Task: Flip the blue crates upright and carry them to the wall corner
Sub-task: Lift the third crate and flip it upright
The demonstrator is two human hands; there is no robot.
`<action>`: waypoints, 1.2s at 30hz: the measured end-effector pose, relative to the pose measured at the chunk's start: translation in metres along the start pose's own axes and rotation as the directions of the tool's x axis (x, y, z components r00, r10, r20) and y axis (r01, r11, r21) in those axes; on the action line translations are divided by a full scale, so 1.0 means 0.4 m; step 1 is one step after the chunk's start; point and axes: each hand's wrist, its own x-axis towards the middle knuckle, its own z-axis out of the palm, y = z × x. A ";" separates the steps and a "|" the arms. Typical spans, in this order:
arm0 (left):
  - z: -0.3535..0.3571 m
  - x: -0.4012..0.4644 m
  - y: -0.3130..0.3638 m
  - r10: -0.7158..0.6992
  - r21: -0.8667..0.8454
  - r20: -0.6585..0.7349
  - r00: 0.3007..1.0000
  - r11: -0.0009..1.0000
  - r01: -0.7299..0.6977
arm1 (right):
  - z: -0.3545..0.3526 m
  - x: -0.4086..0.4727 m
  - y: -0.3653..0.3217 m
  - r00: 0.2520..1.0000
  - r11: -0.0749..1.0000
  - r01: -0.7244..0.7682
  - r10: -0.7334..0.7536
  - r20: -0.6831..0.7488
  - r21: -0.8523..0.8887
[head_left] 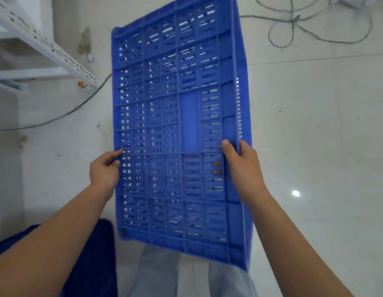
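- The floor (315, 125) is pale, glossy tile with thin joint lines, a bright spot of reflected light at the right, and small bits of debris at the left.
- A white metal rack (46, 46) with punched holes along its upright stands at the upper left; thin dark cables (315, 33) loop across the floor at the top right, and another runs under the rack.
- The blue crate (177, 129) is held in the air above the floor, its ribbed, slotted plastic lattice bottom facing the camera, tilted.
- The left hand (104, 170) grips the crate's left edge, fingers curled onto the lattice.
- The right hand (242, 166) clamps the right rim, thumb on the bottom face, fingers wrapped behind.
- A second blue crate (96, 254) lies at the lower left, blurred.
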 end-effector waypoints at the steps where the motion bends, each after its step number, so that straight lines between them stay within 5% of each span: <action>1: -0.010 0.011 0.003 -0.031 0.020 0.012 0.999 0.999 0.030 | 0.023 -0.006 -0.004 1.000 1.000 0.008 -0.007 0.010 -0.029; 6: -0.033 0.024 0.040 -0.070 0.167 0.109 0.992 0.985 0.051 | 0.112 -0.036 -0.005 0.990 0.996 0.037 -0.025 0.139 -0.080; 10: -0.035 0.000 0.101 -0.076 -0.026 0.166 0.983 0.996 0.081 | 0.187 -0.038 0.000 0.976 0.984 0.078 -0.043 0.213 -0.161; 19: -0.028 -0.008 0.339 0.249 -0.299 0.186 0.950 0.936 -0.187 | 0.388 -0.095 -0.009 0.935 0.895 0.182 -0.029 0.354 -0.407; 21: -0.027 0.015 0.358 0.241 -0.261 0.180 0.954 0.947 -0.190 | 0.434 -0.105 -0.008 0.923 0.873 0.207 -0.024 0.385 -0.441; 26: -0.049 0.083 0.307 0.208 0.018 -0.125 0.970 0.978 -0.208 | 0.518 -0.129 0.015 0.892 0.828 0.288 -0.049 0.450 -0.482; 36: -0.055 0.089 0.152 -0.001 -0.086 -0.124 0.992 0.996 -0.010 | 0.490 -0.131 0.147 0.854 0.621 0.420 -0.024 0.520 -0.662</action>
